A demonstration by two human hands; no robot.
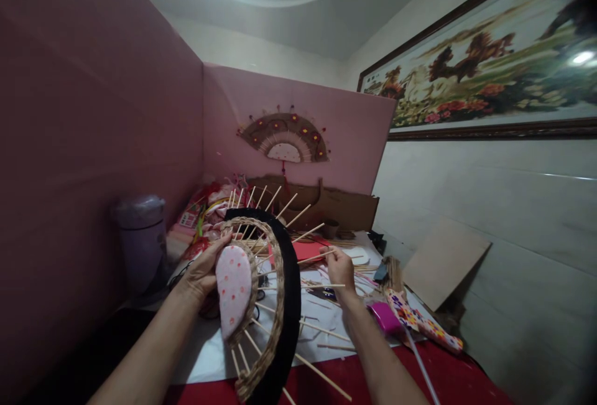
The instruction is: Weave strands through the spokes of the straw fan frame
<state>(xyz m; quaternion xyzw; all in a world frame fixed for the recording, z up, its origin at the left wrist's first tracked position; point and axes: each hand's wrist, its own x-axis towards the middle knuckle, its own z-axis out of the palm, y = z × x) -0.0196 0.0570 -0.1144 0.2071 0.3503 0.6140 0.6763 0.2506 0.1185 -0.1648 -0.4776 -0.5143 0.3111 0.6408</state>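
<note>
My left hand (201, 270) grips a half-made craft fan (275, 293) and holds it upright on edge. The fan has a pink dotted centre pad (233, 290), a woven straw band, a black outer arc and many thin wooden sticks radiating out. My right hand (339, 266) is closed in a pinch on the tip of one wooden stick (317, 258) jutting from the fan's right side.
A finished fan (284, 137) hangs on the pink partition behind. A grey lidded bin (141, 237) stands at the left. Loose sticks, red paper, a pink tape roll (383, 316) and a floral glue gun (422, 322) lie on the table. Cardboard (443, 260) leans on the right wall.
</note>
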